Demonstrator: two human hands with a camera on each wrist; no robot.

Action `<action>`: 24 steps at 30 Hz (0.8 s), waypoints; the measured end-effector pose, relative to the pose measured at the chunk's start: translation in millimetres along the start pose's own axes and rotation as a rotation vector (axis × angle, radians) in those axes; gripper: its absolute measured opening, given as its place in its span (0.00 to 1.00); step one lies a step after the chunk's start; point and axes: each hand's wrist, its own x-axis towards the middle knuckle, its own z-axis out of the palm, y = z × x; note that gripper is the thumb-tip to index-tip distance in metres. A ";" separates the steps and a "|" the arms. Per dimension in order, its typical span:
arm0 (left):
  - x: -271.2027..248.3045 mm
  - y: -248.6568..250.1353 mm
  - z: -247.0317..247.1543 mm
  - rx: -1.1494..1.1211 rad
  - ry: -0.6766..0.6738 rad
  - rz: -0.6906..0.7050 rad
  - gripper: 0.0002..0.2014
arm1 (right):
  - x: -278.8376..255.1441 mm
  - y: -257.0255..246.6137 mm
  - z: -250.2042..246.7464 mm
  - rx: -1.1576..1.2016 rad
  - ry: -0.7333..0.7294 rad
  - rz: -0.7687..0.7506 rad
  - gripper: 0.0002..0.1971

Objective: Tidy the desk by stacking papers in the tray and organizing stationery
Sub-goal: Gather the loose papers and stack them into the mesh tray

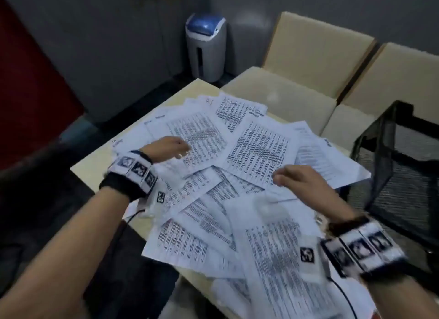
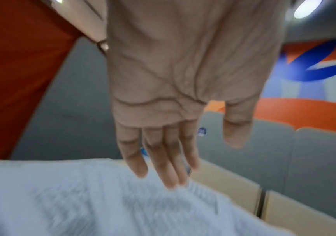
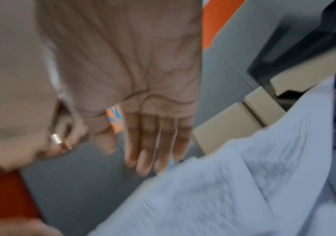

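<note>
Your left hand [image 1: 166,145] and right hand [image 1: 294,178], fingers straight and holding nothing, hover over papers [image 1: 237,164] strewn mid-frame; the tray [image 1: 399,166] waits at right (gathering just starting): next, likely sweep sheets together

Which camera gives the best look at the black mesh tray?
The head view. It shows the black mesh tray at the desk's right edge, beside the scattered papers, with its frame and mesh floor visible. The right wrist view catches only a dark blurred corner. The left wrist view does not show it.
</note>
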 end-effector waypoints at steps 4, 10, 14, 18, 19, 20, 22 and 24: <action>46.6 -22.9 -6.2 -0.078 0.207 -0.238 0.24 | 87.4 13.8 32.9 -0.112 0.207 0.271 0.14; 78.1 -55.7 12.4 -0.353 0.176 -0.396 0.34 | 142.5 78.5 48.6 -0.318 0.235 0.783 0.43; 94.7 -56.3 23.8 -0.374 0.202 -0.361 0.31 | 150.0 86.1 60.3 -0.138 0.335 0.797 0.42; 99.4 -61.0 28.9 -0.206 0.175 -0.320 0.06 | 162.1 89.5 62.2 -0.146 0.348 0.742 0.18; 98.8 -65.1 30.8 -0.147 0.135 -0.328 0.11 | 164.5 85.5 62.4 -0.163 0.336 0.760 0.25; 98.6 -69.8 32.5 -0.073 0.068 -0.322 0.17 | 167.2 82.1 62.7 -0.180 0.327 0.783 0.36; 93.6 -76.2 32.1 0.000 -0.059 -0.320 0.18 | 172.0 72.3 64.2 -0.168 0.313 0.851 0.57; 88.0 -81.4 26.9 0.000 -0.102 -0.331 0.15 | 178.5 67.0 66.5 -0.148 0.325 0.885 0.66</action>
